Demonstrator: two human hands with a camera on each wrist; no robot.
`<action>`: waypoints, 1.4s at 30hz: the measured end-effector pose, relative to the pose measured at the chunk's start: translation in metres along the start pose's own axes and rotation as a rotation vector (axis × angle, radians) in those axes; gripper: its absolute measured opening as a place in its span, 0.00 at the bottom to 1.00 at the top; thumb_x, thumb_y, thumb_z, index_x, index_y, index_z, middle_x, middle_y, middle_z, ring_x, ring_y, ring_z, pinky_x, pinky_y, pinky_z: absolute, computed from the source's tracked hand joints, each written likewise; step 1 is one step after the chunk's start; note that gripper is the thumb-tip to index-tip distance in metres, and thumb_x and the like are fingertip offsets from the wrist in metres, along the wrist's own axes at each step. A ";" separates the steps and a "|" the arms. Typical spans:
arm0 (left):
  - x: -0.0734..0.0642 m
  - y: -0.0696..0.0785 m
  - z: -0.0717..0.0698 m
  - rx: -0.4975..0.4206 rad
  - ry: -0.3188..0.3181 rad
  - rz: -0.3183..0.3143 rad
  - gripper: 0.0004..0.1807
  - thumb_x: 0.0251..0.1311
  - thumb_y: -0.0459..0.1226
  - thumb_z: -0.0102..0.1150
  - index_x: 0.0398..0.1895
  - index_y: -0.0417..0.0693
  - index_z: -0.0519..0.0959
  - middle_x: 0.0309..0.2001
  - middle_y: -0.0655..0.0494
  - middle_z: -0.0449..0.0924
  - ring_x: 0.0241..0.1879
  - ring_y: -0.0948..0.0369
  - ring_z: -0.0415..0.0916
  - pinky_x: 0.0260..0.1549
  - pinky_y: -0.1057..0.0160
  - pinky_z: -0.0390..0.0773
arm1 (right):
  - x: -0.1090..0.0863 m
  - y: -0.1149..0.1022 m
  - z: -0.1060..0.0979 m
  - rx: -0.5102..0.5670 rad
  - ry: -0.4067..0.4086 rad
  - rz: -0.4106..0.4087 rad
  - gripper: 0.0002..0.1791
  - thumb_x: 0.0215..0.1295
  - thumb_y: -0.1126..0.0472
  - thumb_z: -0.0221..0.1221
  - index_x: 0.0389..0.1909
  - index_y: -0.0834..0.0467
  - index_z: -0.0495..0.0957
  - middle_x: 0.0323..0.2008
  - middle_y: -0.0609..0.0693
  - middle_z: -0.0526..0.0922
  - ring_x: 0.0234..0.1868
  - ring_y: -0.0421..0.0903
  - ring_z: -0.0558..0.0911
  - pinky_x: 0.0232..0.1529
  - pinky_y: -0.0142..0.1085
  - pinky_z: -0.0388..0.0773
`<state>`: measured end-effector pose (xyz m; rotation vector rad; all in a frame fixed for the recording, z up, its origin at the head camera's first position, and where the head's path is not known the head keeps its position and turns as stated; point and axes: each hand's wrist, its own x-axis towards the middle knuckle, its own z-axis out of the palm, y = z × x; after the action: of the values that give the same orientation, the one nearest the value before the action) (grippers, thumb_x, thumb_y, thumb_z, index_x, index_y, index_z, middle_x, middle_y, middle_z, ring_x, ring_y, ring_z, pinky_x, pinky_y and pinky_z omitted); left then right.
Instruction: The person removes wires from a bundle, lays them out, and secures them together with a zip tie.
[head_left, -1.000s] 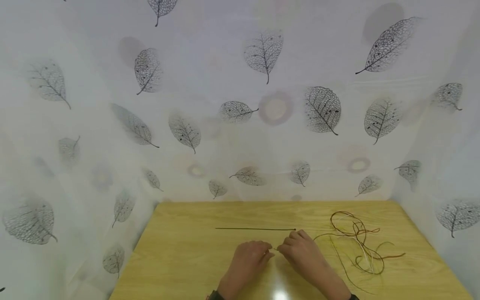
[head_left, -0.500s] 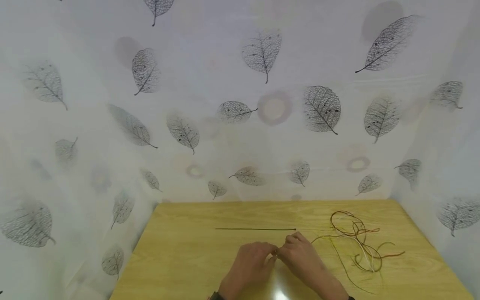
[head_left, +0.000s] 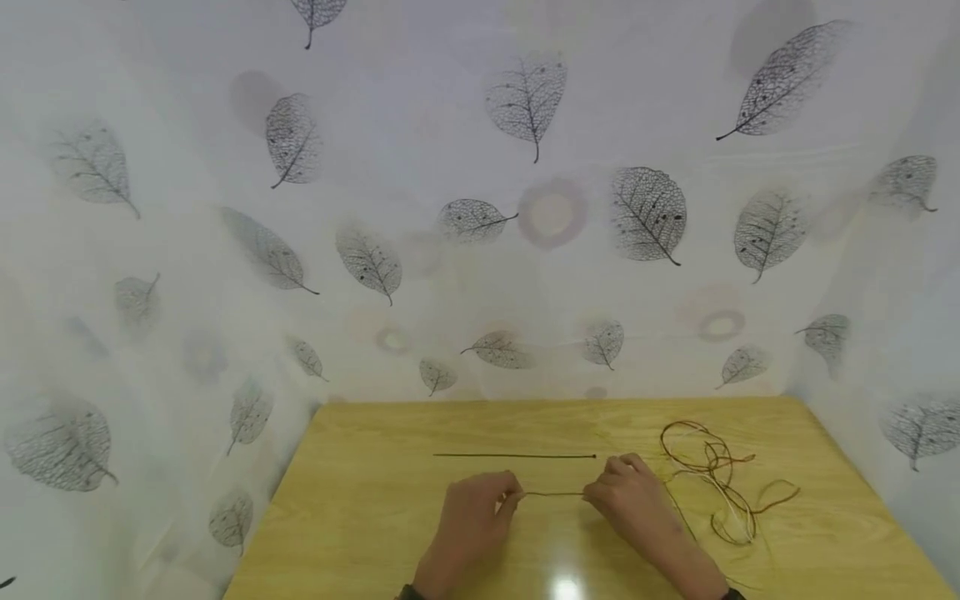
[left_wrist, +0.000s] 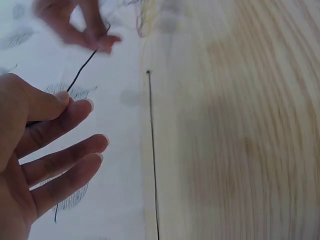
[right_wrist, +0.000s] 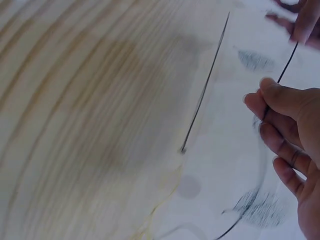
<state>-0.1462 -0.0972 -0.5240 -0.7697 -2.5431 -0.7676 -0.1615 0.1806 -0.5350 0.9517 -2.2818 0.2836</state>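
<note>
A thin dark cord (head_left: 552,493) stretches between the two hands, low over the table. My left hand (head_left: 476,508) pinches it between thumb and index finger; in the left wrist view the other fingers of that hand (left_wrist: 55,145) are spread. To the right, my right hand (head_left: 637,512) pinches the same cord with thumb and index finger. In the right wrist view the cord (right_wrist: 287,65) shows on both sides of that pinch and trails down past the palm. Beyond the hands lies a straight thin dark strand (head_left: 513,455) with a small knob at its right end.
A loose tangle of brown, reddish and white cords (head_left: 723,479) lies on the right of the wooden table (head_left: 360,500). Behind and at both sides hangs a pale sheet (head_left: 420,108) printed with leaves. Light glares off the table near its front.
The hands were close, fingertips nearly meeting, half a second ago. Now the left has moved left and the right has moved right, with the cord drawn straight between them. Tangle strands shifted slightly.
</note>
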 end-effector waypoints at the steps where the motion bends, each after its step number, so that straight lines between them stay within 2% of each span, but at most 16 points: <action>1: -0.003 -0.005 -0.004 -0.006 0.003 -0.027 0.07 0.62 0.38 0.71 0.31 0.61 0.83 0.31 0.72 0.85 0.29 0.76 0.78 0.26 0.75 0.74 | -0.005 0.007 -0.002 -0.008 -0.004 0.022 0.14 0.33 0.61 0.82 0.22 0.46 0.87 0.20 0.37 0.83 0.28 0.40 0.73 0.44 0.42 0.77; 6: -0.021 -0.026 -0.019 0.016 0.029 -0.124 0.07 0.61 0.39 0.72 0.30 0.61 0.83 0.29 0.73 0.83 0.28 0.75 0.78 0.24 0.72 0.74 | -0.023 0.035 -0.012 -0.049 -0.001 0.087 0.15 0.32 0.62 0.82 0.25 0.47 0.90 0.20 0.38 0.82 0.31 0.42 0.74 0.45 0.46 0.76; 9: -0.029 -0.033 -0.026 0.022 0.035 -0.157 0.07 0.62 0.38 0.72 0.30 0.61 0.83 0.28 0.74 0.82 0.28 0.75 0.78 0.23 0.72 0.74 | -0.030 0.047 -0.017 -0.069 -0.006 0.094 0.15 0.34 0.62 0.82 0.27 0.46 0.90 0.21 0.38 0.82 0.32 0.44 0.76 0.46 0.48 0.77; 16: -0.042 -0.049 -0.045 0.046 0.070 -0.236 0.10 0.61 0.36 0.72 0.30 0.63 0.81 0.25 0.74 0.81 0.26 0.75 0.76 0.21 0.72 0.71 | -0.049 0.074 -0.032 -0.128 0.002 0.140 0.17 0.29 0.66 0.81 0.25 0.50 0.89 0.21 0.44 0.85 0.34 0.50 0.79 0.46 0.54 0.76; 19: -0.049 -0.057 -0.052 0.057 0.091 -0.264 0.10 0.60 0.36 0.73 0.30 0.63 0.81 0.24 0.74 0.81 0.24 0.76 0.74 0.20 0.72 0.70 | -0.055 0.084 -0.038 -0.147 0.001 0.160 0.16 0.31 0.65 0.80 0.27 0.51 0.90 0.22 0.45 0.86 0.35 0.52 0.80 0.47 0.55 0.75; 26: -0.058 -0.067 -0.065 0.072 0.124 -0.297 0.11 0.60 0.36 0.73 0.30 0.64 0.81 0.25 0.75 0.81 0.24 0.76 0.75 0.19 0.72 0.72 | -0.057 0.088 -0.043 -0.157 -0.030 0.175 0.17 0.32 0.66 0.81 0.28 0.50 0.90 0.21 0.44 0.83 0.34 0.52 0.80 0.49 0.57 0.75; 31: -0.066 -0.074 -0.075 0.087 0.150 -0.325 0.14 0.61 0.36 0.73 0.30 0.69 0.80 0.24 0.76 0.81 0.22 0.76 0.75 0.19 0.72 0.72 | -0.058 0.089 -0.047 -0.203 -0.066 0.198 0.20 0.28 0.66 0.82 0.29 0.50 0.91 0.21 0.45 0.83 0.34 0.52 0.80 0.51 0.56 0.74; 37: -0.076 -0.083 -0.087 0.103 0.157 -0.384 0.13 0.62 0.36 0.72 0.31 0.68 0.81 0.25 0.74 0.83 0.19 0.77 0.73 0.18 0.70 0.71 | -0.062 0.093 -0.047 -0.191 -0.050 0.203 0.21 0.27 0.65 0.81 0.30 0.50 0.90 0.21 0.45 0.84 0.34 0.53 0.82 0.49 0.57 0.74; 38: -0.077 -0.085 -0.089 0.110 0.161 -0.397 0.12 0.62 0.37 0.72 0.31 0.67 0.81 0.25 0.73 0.83 0.19 0.78 0.73 0.18 0.70 0.72 | -0.062 0.093 -0.046 -0.184 -0.043 0.203 0.19 0.30 0.65 0.80 0.30 0.50 0.90 0.20 0.46 0.84 0.34 0.54 0.82 0.48 0.57 0.74; 40: -0.078 -0.088 -0.092 0.118 0.174 -0.420 0.10 0.64 0.38 0.71 0.32 0.67 0.82 0.26 0.73 0.83 0.18 0.78 0.73 0.18 0.69 0.72 | -0.063 0.094 -0.045 -0.178 -0.024 0.200 0.07 0.52 0.56 0.75 0.32 0.51 0.90 0.20 0.47 0.84 0.33 0.54 0.82 0.47 0.57 0.75; 41: -0.079 -0.089 -0.094 0.123 0.186 -0.428 0.09 0.64 0.38 0.70 0.32 0.66 0.82 0.26 0.74 0.83 0.18 0.78 0.73 0.18 0.68 0.72 | -0.063 0.094 -0.044 -0.181 -0.010 0.203 0.09 0.63 0.50 0.68 0.32 0.52 0.90 0.19 0.47 0.83 0.32 0.54 0.82 0.47 0.57 0.75; 42: -0.079 -0.090 -0.096 0.123 0.198 -0.430 0.08 0.64 0.39 0.70 0.32 0.66 0.83 0.26 0.73 0.84 0.18 0.77 0.72 0.18 0.68 0.72 | -0.063 0.095 -0.043 -0.184 0.007 0.210 0.18 0.72 0.45 0.59 0.32 0.52 0.90 0.18 0.47 0.82 0.30 0.54 0.82 0.47 0.57 0.75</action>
<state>-0.1200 -0.2490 -0.5228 -0.0959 -2.5685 -0.7605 -0.1736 0.3016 -0.5371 0.6193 -2.3569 0.1615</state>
